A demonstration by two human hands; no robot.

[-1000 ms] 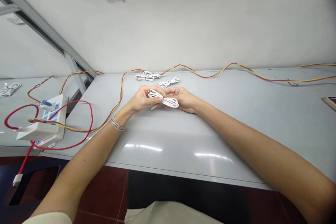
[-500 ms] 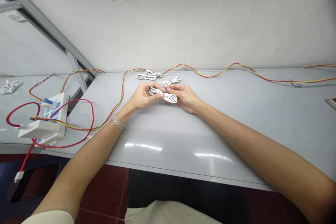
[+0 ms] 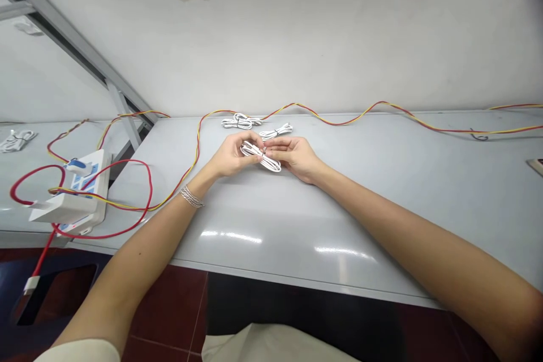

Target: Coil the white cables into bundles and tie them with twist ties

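Observation:
Between my hands, above the grey table (image 3: 288, 215), is a coiled white cable (image 3: 270, 164) with a dark tie around its middle. My left hand (image 3: 235, 154) is closed on the coil's left side, thumb in front and fingers behind. My right hand (image 3: 294, 157) pinches at the tie near the coil's middle; its fingertips partly cover that spot. Just behind my hands lies a tied white cable bundle (image 3: 278, 132). Farther back, by the wall, rests another white cable bundle (image 3: 241, 121), also bound with a dark tie.
A white power strip (image 3: 99, 184) with a plugged-in white adapter (image 3: 63, 207) and a looped red cable (image 3: 148, 181) stands at left. A red-and-yellow twisted wire (image 3: 331, 123) runs along the wall (image 3: 322, 34). Another white bundle (image 3: 17, 140) lies far left. A dark-edged object (image 3: 537, 166) sits at right.
The held coil has tilted, its right end now lower and slightly farther left. My right fingers have shifted left onto the tie area. The other bundles have stayed put.

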